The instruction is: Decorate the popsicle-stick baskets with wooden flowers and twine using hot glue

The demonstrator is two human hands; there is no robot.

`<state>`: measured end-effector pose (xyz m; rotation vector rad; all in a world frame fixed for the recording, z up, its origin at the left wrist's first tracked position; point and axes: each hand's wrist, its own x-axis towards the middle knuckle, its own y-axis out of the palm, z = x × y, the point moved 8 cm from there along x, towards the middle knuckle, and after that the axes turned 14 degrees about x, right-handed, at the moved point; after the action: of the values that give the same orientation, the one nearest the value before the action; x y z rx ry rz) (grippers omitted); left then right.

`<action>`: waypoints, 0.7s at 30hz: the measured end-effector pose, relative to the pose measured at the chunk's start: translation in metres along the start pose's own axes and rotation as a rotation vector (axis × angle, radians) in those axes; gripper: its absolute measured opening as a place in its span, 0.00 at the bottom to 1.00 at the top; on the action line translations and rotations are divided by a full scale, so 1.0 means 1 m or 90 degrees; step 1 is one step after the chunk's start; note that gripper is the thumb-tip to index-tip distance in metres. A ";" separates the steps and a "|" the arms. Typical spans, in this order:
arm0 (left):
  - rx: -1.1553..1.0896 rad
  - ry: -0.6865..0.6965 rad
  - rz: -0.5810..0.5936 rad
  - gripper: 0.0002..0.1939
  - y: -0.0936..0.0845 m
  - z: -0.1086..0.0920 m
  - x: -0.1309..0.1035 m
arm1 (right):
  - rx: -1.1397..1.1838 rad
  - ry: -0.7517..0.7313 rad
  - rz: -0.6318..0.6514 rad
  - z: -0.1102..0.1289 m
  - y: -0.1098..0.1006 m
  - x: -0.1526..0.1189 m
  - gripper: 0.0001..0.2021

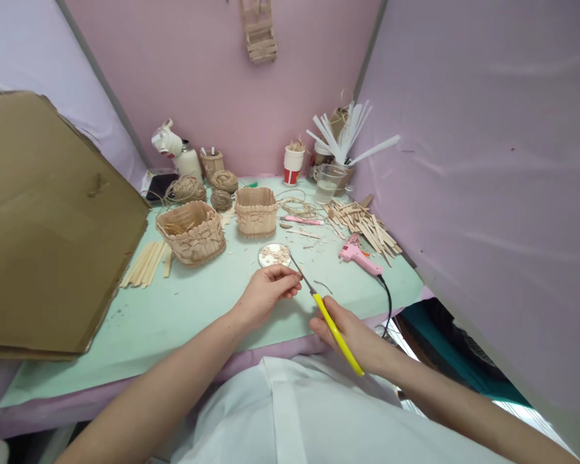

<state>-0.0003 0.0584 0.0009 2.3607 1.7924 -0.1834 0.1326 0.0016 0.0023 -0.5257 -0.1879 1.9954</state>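
While the left hand (275, 285) was over the near part of the green table (149, 322), its finger and thumb were pinched close together, and you could not tell if a tiny bit was held between them. The right hand (355, 332) was closed around a yellow tool (337, 334) near the front edge, and it looked like scissors seen from the side. Its thin grey tip pointed away from the person, at the right side of a round white dish (263, 260), but you could not tell if they touched. The dish sat near the middle of the table, just past the left hand, with little wood chips (276, 252) in it. Behind it was a small wood basket (256, 216), and a bigger basket (193, 251) stood to its left. Flat sticks (145, 263) lay by the left edge, next to a big brown cardboard (53, 225). By the right edge were a pink glue gun (360, 258) and a messy stick pile (367, 227). Close to the back edge stood a red and white cup (292, 161), and any words on it were too small to read. Balls of string (186, 190) lay near the back left corner.
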 end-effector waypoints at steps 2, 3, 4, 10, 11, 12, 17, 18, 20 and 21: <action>-0.003 -0.010 0.016 0.07 0.002 0.000 0.000 | 0.019 0.014 0.001 0.002 -0.001 -0.001 0.17; -0.007 -0.017 0.024 0.07 0.002 0.000 0.000 | 0.031 0.025 0.003 0.003 -0.002 -0.002 0.16; -0.010 -0.026 0.032 0.08 0.003 0.001 -0.001 | 0.041 0.036 0.006 0.003 -0.002 -0.003 0.16; 0.013 -0.072 0.071 0.09 0.006 0.004 -0.002 | 0.057 0.055 0.023 -0.001 -0.003 -0.011 0.14; 0.020 -0.076 0.075 0.10 0.007 0.005 -0.003 | 0.056 0.053 0.024 -0.003 -0.003 -0.013 0.14; 0.028 -0.080 0.078 0.10 0.008 0.006 -0.003 | 0.053 0.053 0.024 -0.005 -0.003 -0.014 0.13; 0.067 -0.091 0.093 0.10 0.011 0.009 -0.003 | 0.039 0.065 0.013 -0.013 -0.006 -0.019 0.13; 0.079 -0.085 0.101 0.09 0.013 0.008 -0.004 | 0.036 0.070 0.016 -0.013 -0.007 -0.020 0.12; 0.106 -0.071 0.125 0.07 0.018 0.006 -0.005 | 0.019 0.082 0.020 -0.012 -0.008 -0.022 0.12; 0.119 -0.064 0.139 0.06 0.020 0.005 -0.006 | 0.009 0.089 0.023 -0.012 -0.009 -0.023 0.11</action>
<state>0.0177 0.0465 -0.0018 2.6010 1.5185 -0.4487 0.1538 -0.0153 0.0012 -0.6602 -0.0791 1.9845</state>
